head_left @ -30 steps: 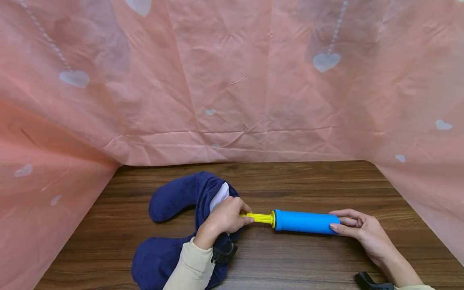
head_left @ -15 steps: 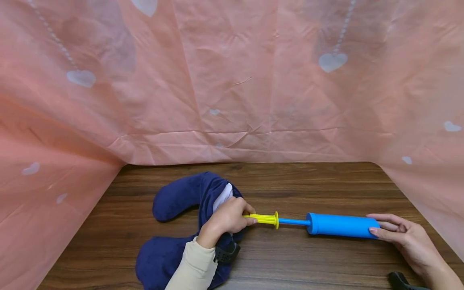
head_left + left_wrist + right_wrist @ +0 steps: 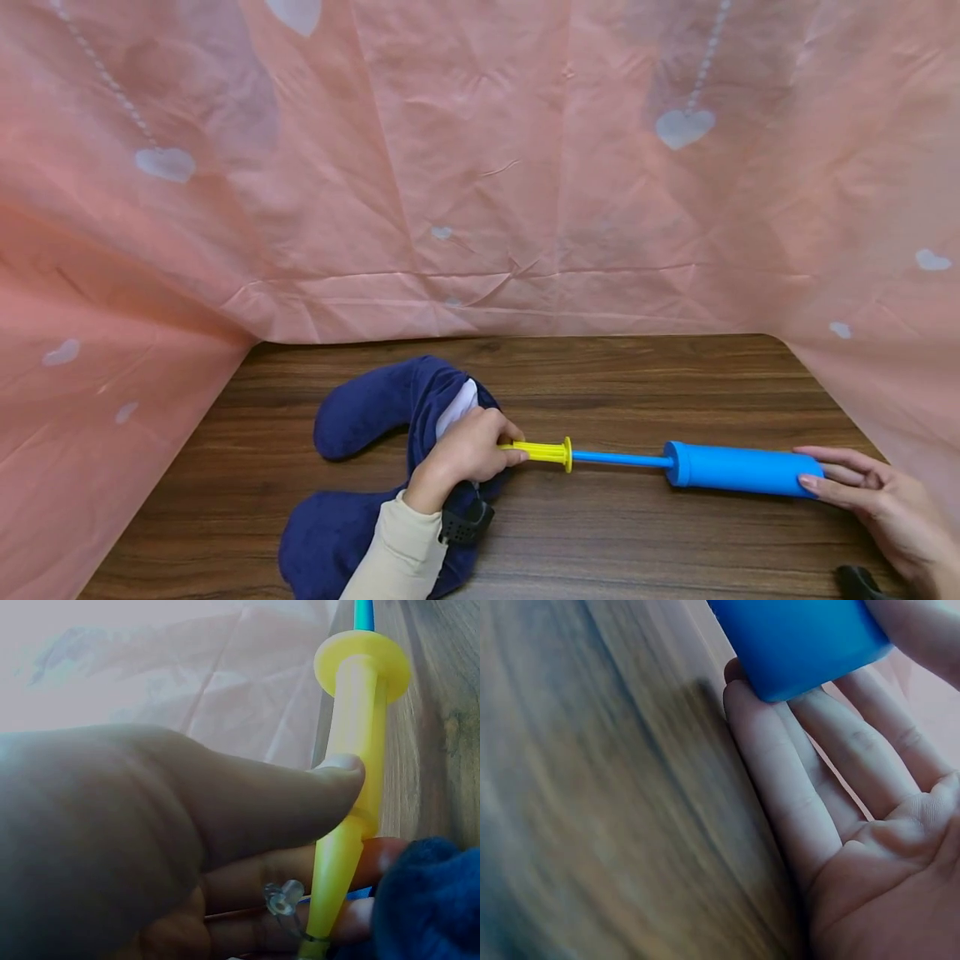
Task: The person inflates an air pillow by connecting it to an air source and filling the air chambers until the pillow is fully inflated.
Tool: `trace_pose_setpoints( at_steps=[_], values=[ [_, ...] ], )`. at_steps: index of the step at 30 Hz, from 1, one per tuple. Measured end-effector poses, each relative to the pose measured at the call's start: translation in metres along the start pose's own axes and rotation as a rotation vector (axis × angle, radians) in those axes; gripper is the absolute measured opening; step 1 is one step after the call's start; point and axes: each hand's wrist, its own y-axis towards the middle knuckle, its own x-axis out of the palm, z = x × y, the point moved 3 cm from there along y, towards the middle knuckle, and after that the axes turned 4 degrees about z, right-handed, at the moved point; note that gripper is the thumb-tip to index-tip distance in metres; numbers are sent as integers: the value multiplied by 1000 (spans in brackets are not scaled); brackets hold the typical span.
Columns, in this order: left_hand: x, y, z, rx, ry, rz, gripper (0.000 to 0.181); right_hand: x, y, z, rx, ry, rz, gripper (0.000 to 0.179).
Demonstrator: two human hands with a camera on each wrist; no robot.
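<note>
My left hand pinches the yellow end of a hand pump between thumb and fingers. In the left wrist view, the tapered yellow nozzle points down by a small clear valve; whether it sits inside a valve opening I cannot tell. A thin blue rod joins the yellow part to the pump's blue barrel. At the barrel's far right end, my right hand grips it with thumb and fingertips. Under and beside the left hand lies a navy U-shaped neck pillow, its white inner lining showing.
A dark wood table bears everything. Pink sheeting with pale hearts hangs behind it and along both sides. Black wrist camera mounts sit on the wrists.
My right hand has drawn the blue barrel to the right, away from the yellow part, exposing more of the rod. The left hand and pillow stay about where they were.
</note>
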Motion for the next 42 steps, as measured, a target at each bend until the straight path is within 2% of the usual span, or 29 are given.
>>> trace_pose_setpoints(
  at_steps=[8,12,18,22,26,30,34,38,42],
  values=[
    [-1,-2,7,-22,57,27,14,27,6,-11,71,-127,-31,36],
    [-1,-1,12,-17,98,47,11,48,7,-19,72,-110,-38,35],
    [-1,-1,16,-18,129,53,11,84,8,-29,50,1,-31,33],
    [0,-1,17,-26,134,42,13,106,7,-35,50,-20,-33,33],
    [0,-1,16,-31,132,42,13,118,7,-40,35,-79,-29,37],
    [1,-1,13,-32,136,48,14,119,7,-41,26,-82,-20,36],
    [2,-1,11,-28,134,42,14,112,9,-39,31,-58,-26,33],
    [2,-1,10,-28,124,36,14,95,10,-34,40,-56,-31,31],
    [2,-1,9,-30,118,33,14,66,8,-25,65,-37,-24,31]
  ],
)
